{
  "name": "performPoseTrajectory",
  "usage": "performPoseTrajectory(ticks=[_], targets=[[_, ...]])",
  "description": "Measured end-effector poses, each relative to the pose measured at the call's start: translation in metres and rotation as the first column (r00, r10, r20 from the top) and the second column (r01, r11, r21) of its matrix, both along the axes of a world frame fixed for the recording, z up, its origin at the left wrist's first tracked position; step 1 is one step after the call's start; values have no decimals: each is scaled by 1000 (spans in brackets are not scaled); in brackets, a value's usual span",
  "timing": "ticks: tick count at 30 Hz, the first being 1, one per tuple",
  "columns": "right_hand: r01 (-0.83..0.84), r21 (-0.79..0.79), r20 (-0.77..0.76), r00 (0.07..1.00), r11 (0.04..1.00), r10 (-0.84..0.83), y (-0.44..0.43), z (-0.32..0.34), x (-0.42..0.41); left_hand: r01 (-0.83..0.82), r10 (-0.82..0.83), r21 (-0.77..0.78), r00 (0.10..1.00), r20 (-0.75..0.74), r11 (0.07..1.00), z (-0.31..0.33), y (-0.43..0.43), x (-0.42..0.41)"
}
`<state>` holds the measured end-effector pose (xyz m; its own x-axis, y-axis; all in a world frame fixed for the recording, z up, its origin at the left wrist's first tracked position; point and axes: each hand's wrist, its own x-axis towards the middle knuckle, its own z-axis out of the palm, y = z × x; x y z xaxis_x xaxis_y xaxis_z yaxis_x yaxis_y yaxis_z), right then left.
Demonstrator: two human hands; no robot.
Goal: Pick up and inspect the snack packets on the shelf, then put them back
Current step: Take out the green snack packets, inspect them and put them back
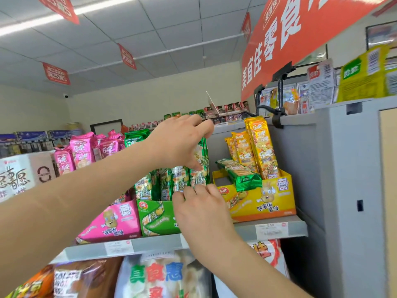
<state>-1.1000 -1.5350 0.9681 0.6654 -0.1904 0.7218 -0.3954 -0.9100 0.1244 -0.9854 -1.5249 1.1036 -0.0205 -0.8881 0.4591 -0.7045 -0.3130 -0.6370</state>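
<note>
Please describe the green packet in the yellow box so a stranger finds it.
On the grey shelf, take the yellow box at the right end. Inside, one green packet lies slanted in front of the upright yellow packets; it alone is green.

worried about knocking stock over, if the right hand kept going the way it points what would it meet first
Probably the green packets in the green box, just ahead of the right hand; depth is unclear.
</note>
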Motion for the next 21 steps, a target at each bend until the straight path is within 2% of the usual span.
performPoseTrajectory(ticks=[5, 12, 14, 15, 18, 19, 20, 21], targets=[[-68, 14, -38, 997, 998, 68, -3, 3, -5, -30, 30, 16, 1000, -5, 999, 3, -4, 4], [-121, 55, -149, 981, 991, 128, -10, 3, -8, -68, 70, 16, 985, -158, 998, 11, -5, 6], [-163, 67, -55, 985, 984, 166, -9, 4, -16, -76, 80, 28, 981, -176, 997, 8, -4, 3], [-184, 55, 45, 982, 981, 182, -8, 6, -23, -84, 89, 34, 979, -182, 996, 6, -3, 2], [-192, -16, 457, 872, 981, 178, -16, 11, -47, -81, 86, 36, 980, -178, 996, -6, 5, -2], [-141, 20, 518, 848, 990, 111, -22, 14, -55, -45, 45, 6, 983, -177, 999, -11, 9, -4], [-73, 100, 514, 858, 992, 11, -29, 17, -62, 5, -12, -42, 985, -172, 999, -17, 14, -5], [14, 202, 441, 891, 979, -104, -37, 19, -66, 57, -72, -98, 985, -156, 994, -24, 19, -7]])
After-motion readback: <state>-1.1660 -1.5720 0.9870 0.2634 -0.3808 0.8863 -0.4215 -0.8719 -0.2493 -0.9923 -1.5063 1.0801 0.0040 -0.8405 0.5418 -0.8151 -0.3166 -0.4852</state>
